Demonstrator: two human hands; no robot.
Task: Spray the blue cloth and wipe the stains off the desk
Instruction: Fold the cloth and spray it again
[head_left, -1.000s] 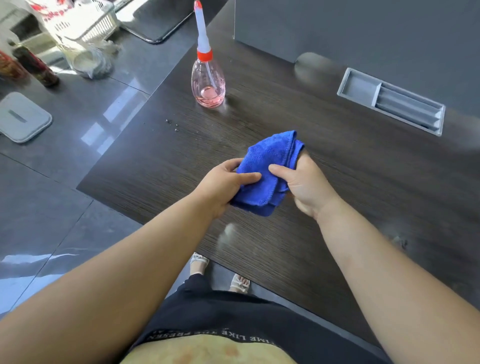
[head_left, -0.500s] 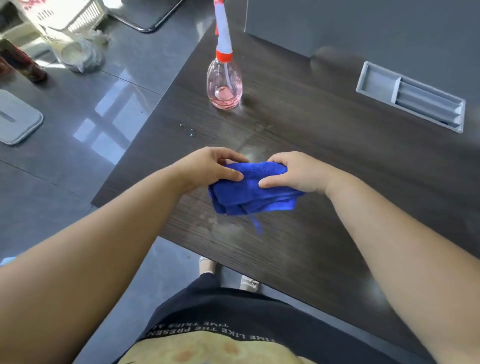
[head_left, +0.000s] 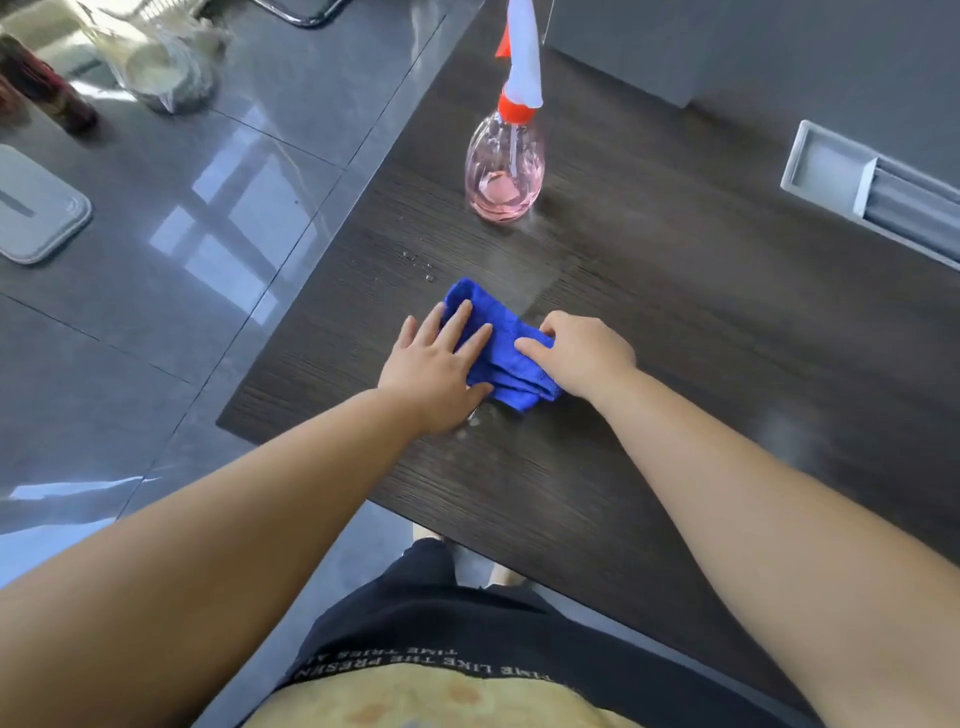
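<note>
The folded blue cloth (head_left: 501, 353) lies flat on the dark wood desk (head_left: 649, 322) near its left corner. My left hand (head_left: 436, 364) presses on the cloth's left part with straight, spread fingers. My right hand (head_left: 582, 351) rests on the cloth's right end with fingers curled over its edge. A pink spray bottle (head_left: 504, 171) with a white and orange head stands upright on the desk behind the cloth. Small specks and droplets (head_left: 418, 265) mark the desk just beyond the cloth, and a pale smear (head_left: 470, 421) shows by my left wrist.
A grey recessed cable tray (head_left: 862, 192) is set into the desk at the right. A grey partition (head_left: 727, 47) rises at the back. On the glossy floor to the left lie a grey lid (head_left: 36, 208), a dark bottle (head_left: 47, 93) and a plastic bag (head_left: 161, 67).
The cloth has gone from being held in the air between both hands to lying flat on the desk. My left hand has opened out on top of it.
</note>
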